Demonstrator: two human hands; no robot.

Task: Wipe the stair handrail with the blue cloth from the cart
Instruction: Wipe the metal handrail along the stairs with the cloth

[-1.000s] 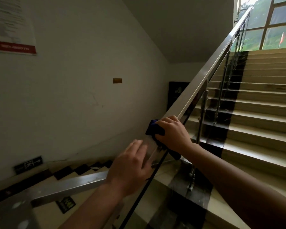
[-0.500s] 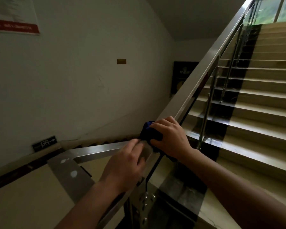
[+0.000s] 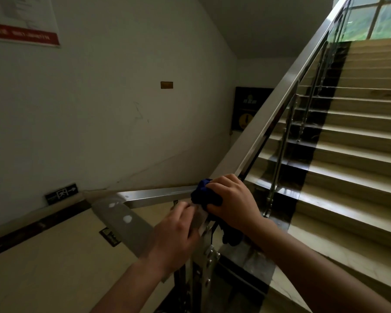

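The steel handrail (image 3: pixel 278 116) slopes up the stairs to the upper right and bends at the landing into a level bar (image 3: pixel 158 195) running left. My right hand (image 3: pixel 234 201) is shut on the bunched blue cloth (image 3: pixel 204 195), pressing it onto the rail right at the bend. A tail of the cloth (image 3: pixel 230 236) hangs below my wrist. My left hand (image 3: pixel 174 233) rests flat on the rail section just below the bend, fingers together, holding nothing.
Beige stairs (image 3: pixel 359 154) with a black border rise on the right behind glass panels and steel balusters (image 3: pixel 282 154). A white wall (image 3: pixel 99 109) with a poster and an exit sign (image 3: pixel 61 193) is on the left. A lower rail (image 3: pixel 122 224) has white spots.
My right hand has slid the cloth down the sloping rail to the bend. The view has shifted, showing more of the level bar. My left hand stays on the rail near the cloth.
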